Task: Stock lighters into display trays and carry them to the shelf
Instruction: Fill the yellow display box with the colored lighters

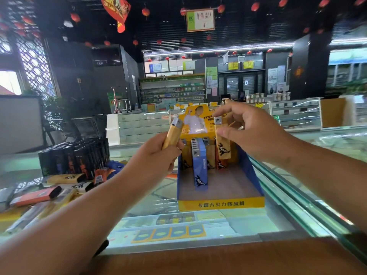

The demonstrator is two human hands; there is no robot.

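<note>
A blue and yellow cardboard display tray stands on the glass counter in front of me, with a yellow header card at its back. Several lighters stand in its rear rows, among them a blue lighter at the front of its column. My left hand grips a yellow lighter, tilted, just left of the tray. My right hand pinches a second yellow lighter upright over the tray's back right rows.
Left of the tray stands a block of black lighters, with loose yellow and orange lighters scattered in front of it. A brown wooden edge borders the glass counter near me. Glass showcases and shelves stand behind.
</note>
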